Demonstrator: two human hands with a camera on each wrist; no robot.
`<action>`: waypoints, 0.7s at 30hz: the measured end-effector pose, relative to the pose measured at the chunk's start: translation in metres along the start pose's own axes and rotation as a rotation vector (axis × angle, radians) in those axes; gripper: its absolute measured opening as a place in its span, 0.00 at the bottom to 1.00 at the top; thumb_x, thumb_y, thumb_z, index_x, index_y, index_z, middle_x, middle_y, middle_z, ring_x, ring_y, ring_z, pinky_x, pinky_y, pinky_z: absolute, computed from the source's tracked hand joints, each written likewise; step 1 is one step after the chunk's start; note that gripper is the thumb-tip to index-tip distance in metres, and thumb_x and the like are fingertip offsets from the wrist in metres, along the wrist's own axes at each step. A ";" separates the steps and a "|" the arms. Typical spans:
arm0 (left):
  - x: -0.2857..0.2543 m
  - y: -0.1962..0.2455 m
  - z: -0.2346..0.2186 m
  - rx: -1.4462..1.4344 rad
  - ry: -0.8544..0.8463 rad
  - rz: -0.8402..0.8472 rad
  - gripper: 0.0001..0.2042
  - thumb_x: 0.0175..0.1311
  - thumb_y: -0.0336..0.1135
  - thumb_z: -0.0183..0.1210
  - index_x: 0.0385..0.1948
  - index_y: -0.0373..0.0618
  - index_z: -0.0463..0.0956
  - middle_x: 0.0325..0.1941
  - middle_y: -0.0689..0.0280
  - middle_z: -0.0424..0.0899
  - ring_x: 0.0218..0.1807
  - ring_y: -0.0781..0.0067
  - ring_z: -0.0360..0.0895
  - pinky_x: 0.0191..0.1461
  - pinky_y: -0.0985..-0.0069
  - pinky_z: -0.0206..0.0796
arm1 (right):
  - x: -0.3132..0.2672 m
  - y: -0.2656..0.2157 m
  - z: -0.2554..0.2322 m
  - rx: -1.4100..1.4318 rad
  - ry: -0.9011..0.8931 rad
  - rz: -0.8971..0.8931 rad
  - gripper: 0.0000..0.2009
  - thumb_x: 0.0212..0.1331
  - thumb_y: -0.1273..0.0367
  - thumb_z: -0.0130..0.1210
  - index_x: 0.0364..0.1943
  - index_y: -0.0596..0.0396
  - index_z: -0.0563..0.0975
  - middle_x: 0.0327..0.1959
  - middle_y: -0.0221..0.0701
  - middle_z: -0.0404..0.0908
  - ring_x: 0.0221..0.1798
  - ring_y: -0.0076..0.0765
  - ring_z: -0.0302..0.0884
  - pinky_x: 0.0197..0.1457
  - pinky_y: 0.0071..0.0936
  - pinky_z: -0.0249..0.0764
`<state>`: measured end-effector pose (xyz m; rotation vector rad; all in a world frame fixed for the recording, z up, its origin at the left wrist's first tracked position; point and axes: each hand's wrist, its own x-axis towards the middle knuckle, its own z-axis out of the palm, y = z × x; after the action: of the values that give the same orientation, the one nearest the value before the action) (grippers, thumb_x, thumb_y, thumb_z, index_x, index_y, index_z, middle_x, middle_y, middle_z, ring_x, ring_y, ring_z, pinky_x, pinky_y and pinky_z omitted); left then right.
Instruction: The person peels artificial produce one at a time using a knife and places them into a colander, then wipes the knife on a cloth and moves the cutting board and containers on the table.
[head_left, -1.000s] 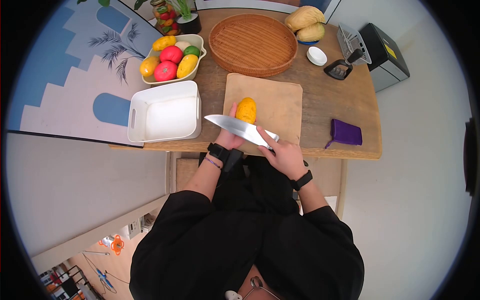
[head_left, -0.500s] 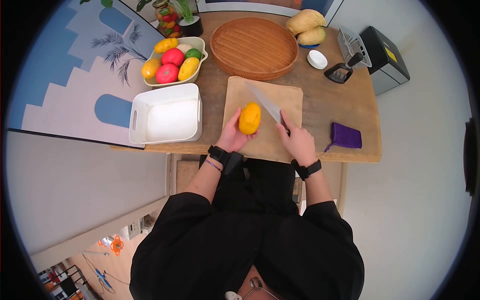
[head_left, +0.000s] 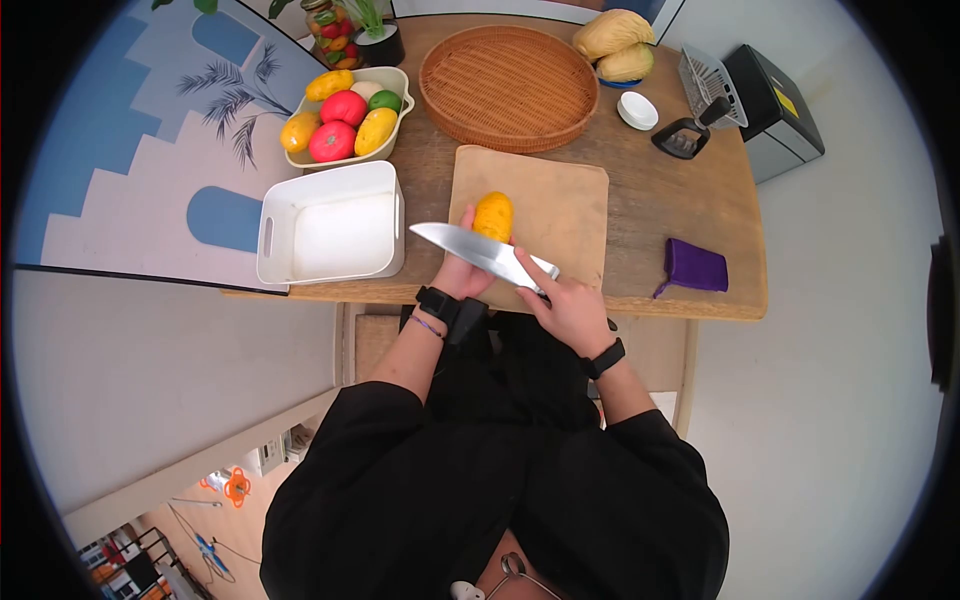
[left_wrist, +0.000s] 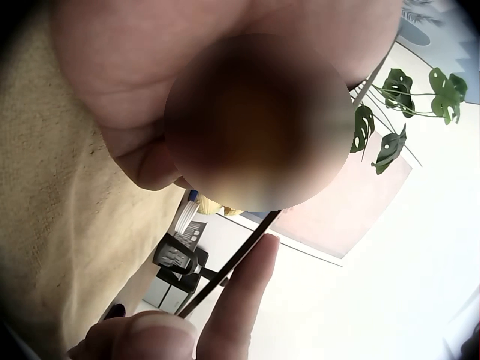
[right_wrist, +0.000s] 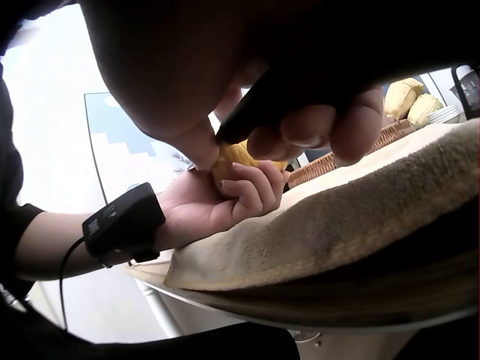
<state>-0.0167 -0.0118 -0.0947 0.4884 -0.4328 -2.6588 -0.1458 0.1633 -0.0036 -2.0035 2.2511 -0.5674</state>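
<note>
My left hand (head_left: 460,274) cups a yellow mango (head_left: 493,212) over the near part of the tan cloth mat (head_left: 565,215). Its curled fingers wrap the mango in the right wrist view. In my right hand (head_left: 576,318) is a large kitchen knife (head_left: 478,252), held by the handle, with the index finger stretched along the blade. The blade crosses the near end of the mango, its tip toward the left. In the left wrist view a dark blurred round shape covers the middle, and the blade (left_wrist: 232,262) shows edge-on beside a right-hand finger.
A white bin (head_left: 335,240) stands left of the mat, with a fruit basket (head_left: 402,112) behind it. A round wicker tray (head_left: 508,85) lies beyond the mat. On the right are a purple pouch (head_left: 696,266), a black-handled tool (head_left: 682,140) and small white dishes (head_left: 637,111).
Half a second ago the knife was swung off to the right, pointing away, with the mango turned upright in full view. Now the blade lies across the mango again, as one second ago.
</note>
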 end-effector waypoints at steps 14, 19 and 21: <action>-0.010 0.006 0.020 0.003 0.059 -0.012 0.28 0.77 0.65 0.42 0.56 0.50 0.75 0.43 0.61 0.82 0.36 0.68 0.74 0.43 0.72 0.67 | 0.024 0.025 -0.022 0.099 -0.031 0.430 0.26 0.70 0.50 0.53 0.72 0.27 0.71 0.31 0.42 0.87 0.34 0.58 0.86 0.40 0.50 0.82; 0.001 0.000 -0.001 0.018 -0.038 0.012 0.32 0.75 0.69 0.44 0.58 0.49 0.74 0.47 0.61 0.83 0.46 0.65 0.80 0.55 0.66 0.72 | 0.003 0.011 -0.014 0.189 0.120 0.107 0.29 0.68 0.53 0.58 0.74 0.23 0.68 0.23 0.39 0.83 0.26 0.52 0.84 0.31 0.44 0.80; 0.001 0.000 0.000 0.024 -0.097 0.038 0.35 0.73 0.71 0.44 0.61 0.47 0.73 0.54 0.59 0.83 0.56 0.61 0.81 0.65 0.60 0.72 | 0.001 0.001 -0.022 0.057 -0.038 0.084 0.31 0.65 0.54 0.63 0.73 0.23 0.69 0.21 0.40 0.81 0.26 0.51 0.83 0.30 0.41 0.80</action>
<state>-0.0171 -0.0122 -0.0952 0.3554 -0.4979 -2.6509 -0.1534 0.1674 0.0164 -1.8676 2.2577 -0.5741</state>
